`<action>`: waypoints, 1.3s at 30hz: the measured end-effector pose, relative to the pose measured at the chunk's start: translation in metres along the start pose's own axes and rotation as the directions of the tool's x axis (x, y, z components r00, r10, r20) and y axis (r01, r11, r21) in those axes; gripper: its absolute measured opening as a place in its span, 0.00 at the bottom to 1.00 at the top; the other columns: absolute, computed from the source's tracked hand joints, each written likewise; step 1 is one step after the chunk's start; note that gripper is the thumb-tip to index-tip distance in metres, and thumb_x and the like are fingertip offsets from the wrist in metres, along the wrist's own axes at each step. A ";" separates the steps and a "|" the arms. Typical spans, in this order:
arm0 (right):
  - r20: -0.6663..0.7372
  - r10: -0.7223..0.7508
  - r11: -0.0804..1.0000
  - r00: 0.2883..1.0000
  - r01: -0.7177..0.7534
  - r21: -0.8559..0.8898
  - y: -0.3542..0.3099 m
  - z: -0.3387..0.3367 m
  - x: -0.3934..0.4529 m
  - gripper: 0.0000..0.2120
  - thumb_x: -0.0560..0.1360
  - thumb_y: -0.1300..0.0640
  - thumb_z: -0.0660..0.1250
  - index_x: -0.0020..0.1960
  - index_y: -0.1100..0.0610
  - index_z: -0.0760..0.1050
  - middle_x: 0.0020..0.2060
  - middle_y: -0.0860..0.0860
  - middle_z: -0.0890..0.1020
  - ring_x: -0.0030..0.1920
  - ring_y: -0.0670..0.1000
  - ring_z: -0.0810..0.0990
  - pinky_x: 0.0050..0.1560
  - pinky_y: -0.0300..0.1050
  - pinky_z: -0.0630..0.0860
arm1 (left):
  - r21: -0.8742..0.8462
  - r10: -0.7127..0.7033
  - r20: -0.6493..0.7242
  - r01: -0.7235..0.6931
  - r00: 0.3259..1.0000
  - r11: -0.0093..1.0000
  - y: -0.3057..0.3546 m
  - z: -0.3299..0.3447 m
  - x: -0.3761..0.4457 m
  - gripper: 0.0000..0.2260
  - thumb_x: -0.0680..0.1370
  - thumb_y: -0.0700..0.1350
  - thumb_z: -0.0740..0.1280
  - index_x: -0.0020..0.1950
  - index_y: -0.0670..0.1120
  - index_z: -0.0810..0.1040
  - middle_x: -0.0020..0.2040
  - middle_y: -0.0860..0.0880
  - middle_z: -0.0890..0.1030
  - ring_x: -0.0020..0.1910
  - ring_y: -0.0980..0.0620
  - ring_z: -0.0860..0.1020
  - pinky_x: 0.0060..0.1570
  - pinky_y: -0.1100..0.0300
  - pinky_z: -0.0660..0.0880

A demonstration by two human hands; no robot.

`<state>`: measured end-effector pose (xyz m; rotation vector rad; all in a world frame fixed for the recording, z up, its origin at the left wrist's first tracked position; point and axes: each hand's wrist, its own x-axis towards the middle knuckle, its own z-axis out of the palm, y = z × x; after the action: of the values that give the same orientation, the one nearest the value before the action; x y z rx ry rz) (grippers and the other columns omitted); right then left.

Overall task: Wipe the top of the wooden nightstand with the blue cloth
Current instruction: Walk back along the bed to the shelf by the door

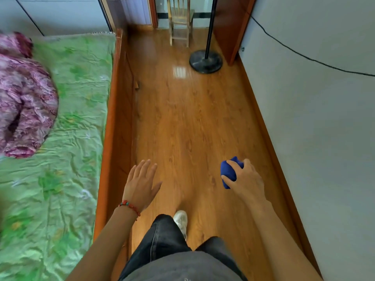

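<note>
My right hand (244,180) grips a bunched-up blue cloth (228,172), held in the air above the wooden floor near the right wall. My left hand (140,183) is held out flat with fingers apart and holds nothing; it hovers beside the bed's wooden side rail. A red bead bracelet sits on the left wrist. No nightstand shows in this view.
A bed with a green sheet (60,138) and a pink floral quilt (24,102) fills the left. A narrow strip of wood floor (186,118) runs ahead between bed rail and grey wall (314,128). A black stand base (206,61) and a wooden chair (180,21) stand at the far end.
</note>
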<state>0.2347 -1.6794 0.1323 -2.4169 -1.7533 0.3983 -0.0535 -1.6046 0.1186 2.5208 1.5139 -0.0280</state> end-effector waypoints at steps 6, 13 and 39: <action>0.001 -0.034 0.999 0.999 0.034 -0.001 -0.016 -0.020 0.109 0.24 0.72 0.47 0.65 0.65 0.53 0.67 0.55 0.57 0.71 0.49 0.54 0.74 0.43 0.47 0.74 | 0.019 -0.030 0.000 0.030 1.000 0.999 -0.031 -0.024 0.103 0.26 0.77 0.52 0.62 0.71 0.41 0.64 0.71 0.40 0.65 0.71 0.42 0.59 0.70 0.47 0.53; -0.015 -0.072 0.997 0.997 0.072 -0.005 -0.019 -0.031 0.259 0.24 0.72 0.46 0.65 0.65 0.52 0.68 0.55 0.56 0.71 0.48 0.53 0.74 0.43 0.46 0.73 | -0.006 -0.088 -0.022 0.088 0.996 0.996 -0.054 -0.035 0.237 0.26 0.80 0.56 0.52 0.74 0.46 0.56 0.75 0.44 0.57 0.74 0.46 0.51 0.71 0.52 0.44; -0.004 -0.154 0.988 0.988 0.154 0.013 -0.169 -0.065 0.835 0.24 0.70 0.47 0.68 0.64 0.52 0.70 0.50 0.55 0.71 0.44 0.52 0.73 0.38 0.43 0.70 | -0.097 -0.198 -0.072 0.191 0.978 0.977 -0.279 -0.147 0.741 0.27 0.76 0.56 0.53 0.60 0.37 0.76 0.60 0.36 0.77 0.61 0.36 0.73 0.59 0.39 0.69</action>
<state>0.3413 -0.8313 0.1243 -2.2512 -1.9134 0.3861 0.0415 -0.8046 0.1293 2.3225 1.7476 0.1126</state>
